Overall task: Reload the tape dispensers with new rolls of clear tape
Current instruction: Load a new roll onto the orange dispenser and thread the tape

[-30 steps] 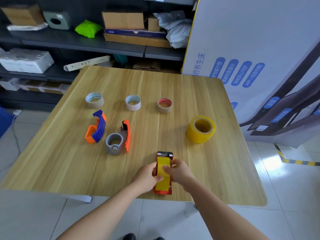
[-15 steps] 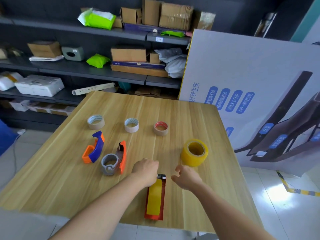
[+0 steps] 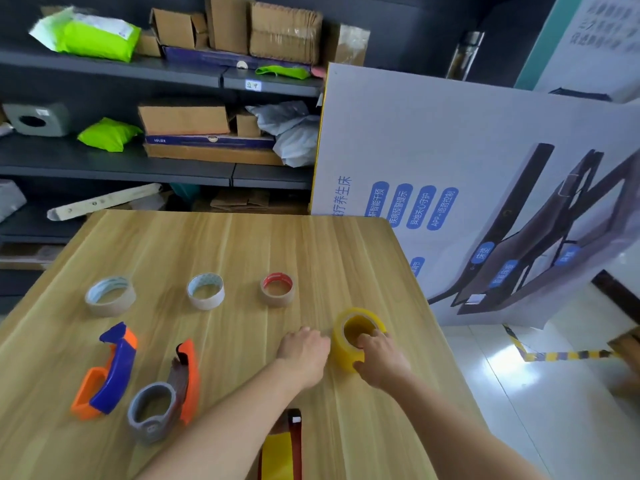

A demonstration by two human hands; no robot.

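Observation:
A fat yellow tape roll (image 3: pixel 348 355) stands on the wooden table (image 3: pixel 242 244). My right hand (image 3: pixel 382 360) grips its near wall, fingers in the core and thumb outside. My left hand (image 3: pixel 304 351) rests on the table just left of the roll, fingers loosely bent, holding nothing. A red dispenser with a yellow strip (image 3: pixel 282 445) lies near the front edge between my forearms. To the left lie a blue and orange dispenser (image 3: pixel 107 372) and an orange dispenser with a grey roll (image 3: pixel 162 393). Three small tape rolls (image 3: pixel 110 296) (image 3: pixel 206 291) (image 3: pixel 277 289) sit in a row further back.
A large printed board (image 3: pixel 450 202) leans against the table's right side. Dark shelves (image 3: pixel 138 168) with cardboard boxes and green bags stand behind the table. The table's right edge drops to a white tiled floor (image 3: pixel 519 393).
Both hands let go of the red dispenser and moved forward and right. My right hand now holds the yellow roll. The camera tilted up.

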